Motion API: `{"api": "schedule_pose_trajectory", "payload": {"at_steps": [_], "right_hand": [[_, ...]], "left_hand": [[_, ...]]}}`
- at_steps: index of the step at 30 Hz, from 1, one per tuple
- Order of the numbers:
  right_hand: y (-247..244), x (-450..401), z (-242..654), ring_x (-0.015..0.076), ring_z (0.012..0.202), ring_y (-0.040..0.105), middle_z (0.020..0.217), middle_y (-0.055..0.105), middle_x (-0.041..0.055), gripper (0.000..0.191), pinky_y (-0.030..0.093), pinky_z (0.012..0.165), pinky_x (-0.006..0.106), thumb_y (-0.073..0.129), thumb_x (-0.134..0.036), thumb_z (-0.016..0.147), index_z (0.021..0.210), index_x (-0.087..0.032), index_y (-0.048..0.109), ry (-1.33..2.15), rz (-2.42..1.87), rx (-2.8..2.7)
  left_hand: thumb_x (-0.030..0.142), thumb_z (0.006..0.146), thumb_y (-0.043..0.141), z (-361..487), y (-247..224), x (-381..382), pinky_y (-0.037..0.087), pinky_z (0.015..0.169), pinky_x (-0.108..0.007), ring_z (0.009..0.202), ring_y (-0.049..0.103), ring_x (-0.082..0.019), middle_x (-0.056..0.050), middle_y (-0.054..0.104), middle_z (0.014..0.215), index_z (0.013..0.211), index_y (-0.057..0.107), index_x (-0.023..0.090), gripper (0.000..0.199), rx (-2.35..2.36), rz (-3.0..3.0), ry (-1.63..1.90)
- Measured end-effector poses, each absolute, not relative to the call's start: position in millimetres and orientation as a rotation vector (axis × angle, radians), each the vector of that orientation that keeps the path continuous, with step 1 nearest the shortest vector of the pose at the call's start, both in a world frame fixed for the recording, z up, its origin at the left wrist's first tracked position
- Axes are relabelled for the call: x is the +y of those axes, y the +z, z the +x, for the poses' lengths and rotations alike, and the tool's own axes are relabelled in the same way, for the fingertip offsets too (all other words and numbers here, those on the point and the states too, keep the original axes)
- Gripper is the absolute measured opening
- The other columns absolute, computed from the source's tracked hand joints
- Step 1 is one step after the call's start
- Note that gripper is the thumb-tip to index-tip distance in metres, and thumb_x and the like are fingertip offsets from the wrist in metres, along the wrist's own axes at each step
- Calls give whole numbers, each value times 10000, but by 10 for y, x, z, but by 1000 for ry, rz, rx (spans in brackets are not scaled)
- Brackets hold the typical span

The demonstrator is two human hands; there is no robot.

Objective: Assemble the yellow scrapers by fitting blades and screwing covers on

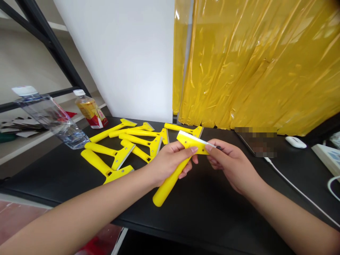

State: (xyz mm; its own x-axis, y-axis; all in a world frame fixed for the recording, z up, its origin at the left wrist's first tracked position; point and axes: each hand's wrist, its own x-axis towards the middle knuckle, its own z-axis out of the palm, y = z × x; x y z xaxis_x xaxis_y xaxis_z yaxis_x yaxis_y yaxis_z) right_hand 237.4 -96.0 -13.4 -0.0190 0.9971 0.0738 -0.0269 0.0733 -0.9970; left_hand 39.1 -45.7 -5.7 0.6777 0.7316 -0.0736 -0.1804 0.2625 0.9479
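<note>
My left hand (170,161) is wrapped round the upper handle of a yellow scraper (168,186), its thumb lying on the flat head. The scraper is held above the black table, handle slanting down to the left, with a pale metal blade strip (193,137) along the head's upper edge. At the right end of that head, my right hand (233,161) is closed, thumb and fingers pinching the corner. A small dark tip (219,147) pokes out by the right fingers; I cannot make out what it is. Several more yellow scrapers (99,163) lie in a loose group to the left.
A clear bottle (54,115) leans at far left, beside a drink bottle with a red and yellow label (91,109). Behind the black table (202,212) hangs yellow plastic film (252,63). A phone (249,143), white cable (294,189) and white earbud case (295,142) lie right.
</note>
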Motion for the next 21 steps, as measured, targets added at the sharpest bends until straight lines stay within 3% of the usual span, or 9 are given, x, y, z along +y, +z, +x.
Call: {"api": "schedule_pose_trajectory", "payload": {"at_steps": [4, 7, 13, 21], "right_hand": [[-112, -851, 2494, 138, 697, 400, 764, 485, -12, 212, 333, 623, 288, 649, -430, 986, 1012, -236, 729, 1046, -1005, -1108], [-120, -781, 2587, 146, 747, 439, 809, 511, 2, 211, 363, 672, 293, 620, -404, 1004, 976, -232, 740, 947, -981, -1107], [-193, -768, 2613, 147, 743, 467, 805, 555, -9, 225, 358, 671, 294, 606, -433, 1010, 1023, -258, 747, 873, -1155, -1359], [-194, -769, 2592, 195, 784, 642, 866, 731, -1, 219, 479, 718, 321, 582, -362, 987, 1064, -265, 763, 633, -1480, -1734]], "left_hand": [[454, 923, 733, 379, -106, -424, 381, 405, -202, 468, 516, -59, -2, 661, 817, 900, 603, 166, 317, 611, 1186, 691], [467, 935, 716, 377, -111, -423, 386, 411, -205, 482, 525, -64, -7, 658, 824, 888, 608, 165, 325, 615, 1213, 700], [441, 935, 720, 374, -111, -434, 394, 401, -204, 480, 528, -71, -5, 654, 809, 913, 615, 166, 295, 628, 1220, 725], [416, 934, 716, 361, -37, -416, 387, 389, -193, 489, 505, -75, 1, 621, 747, 860, 623, 156, 286, 664, 1193, 805]]}}
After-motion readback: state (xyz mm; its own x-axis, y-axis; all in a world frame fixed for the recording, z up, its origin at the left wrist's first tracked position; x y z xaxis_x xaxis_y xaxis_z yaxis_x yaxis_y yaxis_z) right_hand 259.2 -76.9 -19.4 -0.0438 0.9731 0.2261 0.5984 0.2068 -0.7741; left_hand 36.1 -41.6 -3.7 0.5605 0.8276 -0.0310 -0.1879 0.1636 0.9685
